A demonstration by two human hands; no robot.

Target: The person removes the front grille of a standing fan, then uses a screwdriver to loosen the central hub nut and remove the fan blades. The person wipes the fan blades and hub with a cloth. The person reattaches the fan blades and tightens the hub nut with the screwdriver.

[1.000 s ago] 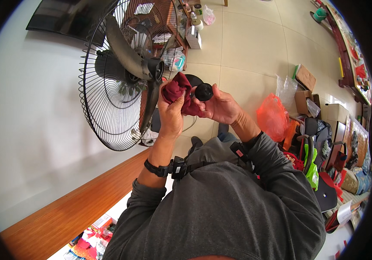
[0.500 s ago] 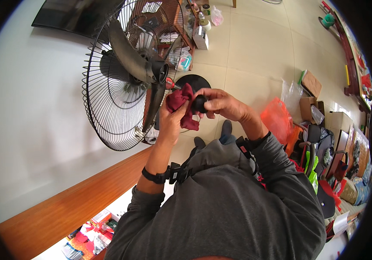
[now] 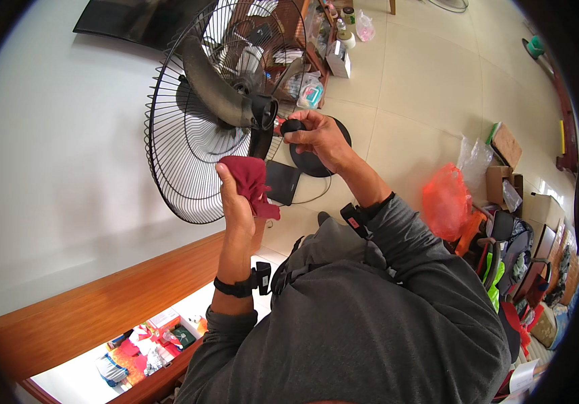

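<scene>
In front of me stands a black floor fan, its curved blades [image 3: 215, 87] exposed inside the wire rear grille [image 3: 168, 151]. The hollow blade hub [image 3: 263, 112] faces right. Pinched between the thumb and fingers of my right hand [image 3: 323, 140] is a round black blade nut [image 3: 293, 127], held just right of the hub and apart from it. My left hand [image 3: 237, 209] is closed on a dark red cloth [image 3: 249, 182] that hangs down below the blades; some of its fingers are hidden behind the cloth.
Beneath my right hand is the fan's round black base [image 3: 311, 161]. A wooden ledge [image 3: 101, 296] runs along the lower left wall. On the right lie a red plastic bag [image 3: 446, 202], an open cardboard box [image 3: 498, 183] and piled belongings. A shelf [image 3: 313, 40] holds small items.
My right hand has moved up and left with the blade nut, toward the hub. My left hand has drawn down and left with the cloth, away from the nut. The view has shifted slightly.
</scene>
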